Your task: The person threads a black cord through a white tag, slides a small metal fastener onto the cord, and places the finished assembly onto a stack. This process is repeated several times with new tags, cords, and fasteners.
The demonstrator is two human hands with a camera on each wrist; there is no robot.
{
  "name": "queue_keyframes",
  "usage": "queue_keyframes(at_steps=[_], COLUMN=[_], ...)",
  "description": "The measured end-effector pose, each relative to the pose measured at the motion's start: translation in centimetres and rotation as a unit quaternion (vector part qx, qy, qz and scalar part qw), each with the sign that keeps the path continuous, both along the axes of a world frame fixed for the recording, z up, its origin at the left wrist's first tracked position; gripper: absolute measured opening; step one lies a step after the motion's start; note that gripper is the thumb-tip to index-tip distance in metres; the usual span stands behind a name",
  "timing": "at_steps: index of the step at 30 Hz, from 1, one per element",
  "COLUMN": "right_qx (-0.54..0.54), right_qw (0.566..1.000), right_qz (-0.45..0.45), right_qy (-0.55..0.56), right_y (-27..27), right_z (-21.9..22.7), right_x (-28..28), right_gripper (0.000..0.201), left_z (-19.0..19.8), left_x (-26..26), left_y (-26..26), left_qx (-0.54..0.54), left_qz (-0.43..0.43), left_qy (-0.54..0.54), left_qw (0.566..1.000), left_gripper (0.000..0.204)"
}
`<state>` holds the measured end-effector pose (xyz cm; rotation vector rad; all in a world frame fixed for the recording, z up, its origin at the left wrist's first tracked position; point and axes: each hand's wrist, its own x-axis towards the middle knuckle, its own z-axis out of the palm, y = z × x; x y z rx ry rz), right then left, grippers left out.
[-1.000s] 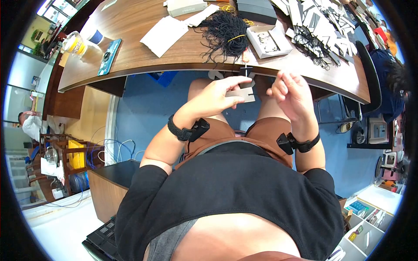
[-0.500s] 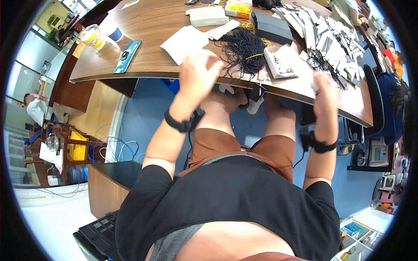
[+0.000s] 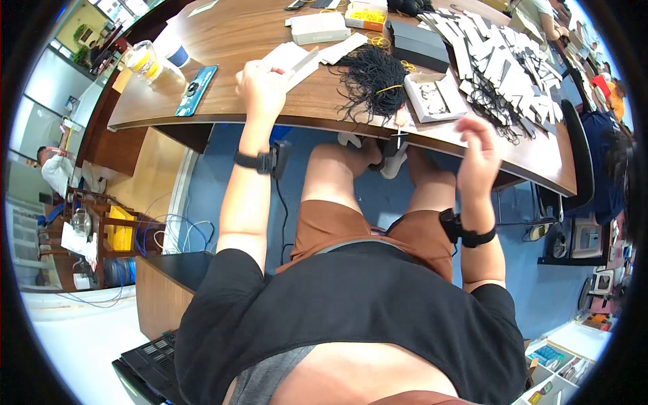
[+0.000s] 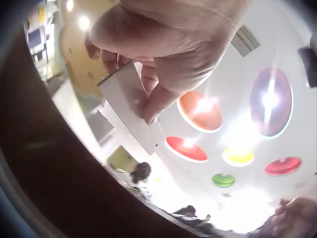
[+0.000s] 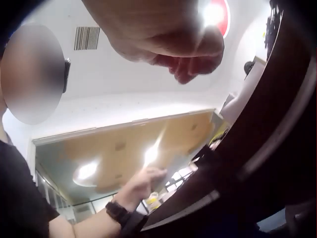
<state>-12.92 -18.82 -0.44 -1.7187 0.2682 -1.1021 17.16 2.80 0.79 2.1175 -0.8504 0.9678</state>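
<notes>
My left hand (image 3: 263, 91) is over the left part of the table and pinches a white card (image 4: 131, 106) between thumb and fingers. A small hole shows near one end of that card in the left wrist view. Beneath this hand lie white sheets (image 3: 282, 54). The right hand (image 3: 478, 162) hovers off the table's front edge with loosely curled fingers and nothing visible in them. Between the hands, an orange-handled tool (image 3: 399, 118) juts over the edge, with a dark piece (image 3: 397, 144) hanging at its tip. Beside it lies a bundle of black cords (image 3: 378, 81) tied with yellow.
An open white box (image 3: 435, 98) of small parts sits right of the cords, before a dark grey box (image 3: 418, 46). Many white and black tags (image 3: 499, 67) spread over the right side. A phone (image 3: 196, 90) and a plastic cup (image 3: 144, 61) stand at the left.
The left hand has gone from the card near the tool to the white sheets at the left, and now holds a white card. The right hand moved out right, then partly back.
</notes>
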Motion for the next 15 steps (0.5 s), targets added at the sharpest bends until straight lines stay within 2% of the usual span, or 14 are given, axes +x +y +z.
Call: queue_keyframes(at_steps=[1,2,3,4,5,6,7,8,10,11,13,15], right_qx=[0.054,0.109,0.131,0.153,0.151,0.148,0.194,0.196,0.199,0.163,0.138,0.081], right_qw=[0.996,0.983,0.98,0.976,0.967,0.956,0.951,0.947,0.937,0.93,0.942,0.955], right_qz=[0.039,0.079,0.102,0.124,0.157,0.191,0.19,0.194,0.203,0.19,0.152,0.114], right_qy=[0.061,0.122,0.11,0.097,0.132,0.168,0.147,0.166,0.204,0.269,0.266,0.261], right_y=[1.8,3.6,5.3,6.4,6.8,7.1,7.8,7.6,6.7,6.2,5.4,4.5], right_z=[0.4,0.8,0.7,0.3,-0.3,-0.8,-0.7,-1.7,-4.2,-4.7,-6.5,-7.4], right_x=[0.2,0.5,1.2,1.6,1.6,1.6,1.7,1.6,1.6,1.5,1.6,1.8], right_gripper=[0.024,0.024,0.025,0.026,0.026,0.026,0.02,0.019,0.016,0.016,0.016,0.018], left_z=[1.3,1.5,1.3,0.8,-0.4,-1.3,-2.1,-3.8,-6.2,-6.6,-6.6,-7.5], left_x=[-1.9,-4.0,-6.3,-8.6,-9.9,-11.3,-12.6,-13.4,-14.0,-14.3,-15.1,-15.7], left_y=[-0.2,-0.3,-0.6,-1.0,-1.5,-1.8,-2.0,-2.3,-2.5,-2.6,-2.9,-3.3], left_qx=[-0.066,-0.095,-0.121,-0.126,-0.08,-0.051,-0.018,0.01,0.076,0.071,0.059,0.018], left_qz=[-0.147,-0.245,-0.333,-0.393,-0.415,-0.476,-0.485,-0.48,-0.461,-0.449,-0.42,-0.428], left_qy=[0.154,0.303,0.441,0.476,0.446,0.469,0.521,0.53,0.613,0.596,0.561,0.556], left_qw=[0.975,0.916,0.825,0.777,0.789,0.742,0.703,0.699,0.637,0.662,0.711,0.712], left_gripper=[0.015,0.014,0.013,0.012,0.021,0.021,0.019,0.017,0.015,0.014,0.014,0.016])
